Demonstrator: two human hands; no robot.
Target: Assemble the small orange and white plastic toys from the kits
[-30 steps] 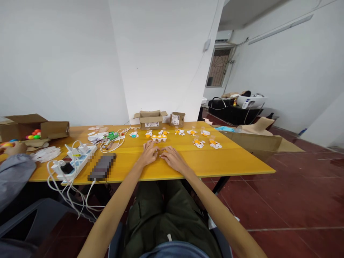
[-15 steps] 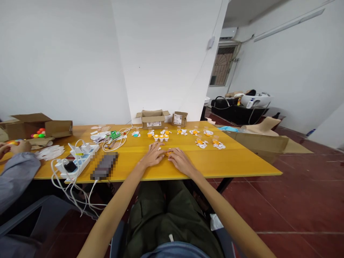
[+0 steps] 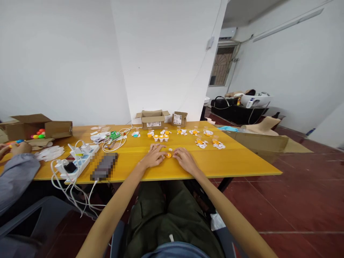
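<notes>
A small round orange piece [image 3: 168, 155] lies on the yellow table between my two hands. My left hand [image 3: 154, 156] rests on the tabletop, fingers apart, with a fingertip at or touching the orange piece's left edge. To the right of that piece is my right hand [image 3: 185, 159], fingers loosely bent and apart, holding nothing that I can see. A small white piece [image 3: 170, 149] sits just beyond the orange one. Farther back, a row of small orange-and-white figures [image 3: 161, 138] stands upright.
Groups of white and orange parts with clear cups [image 3: 215, 143] lie across the right and back. Two cardboard boxes [image 3: 153, 120] stand by the wall. At left are a power strip [image 3: 83, 161], cables, a phone [image 3: 104, 166] and a co-worker's hand [image 3: 21, 147] with colourful pieces.
My right hand has drawn back slightly to the right, uncovering the orange piece. The small white piece now shows beyond it. The co-worker's hand has a blue piece in view.
</notes>
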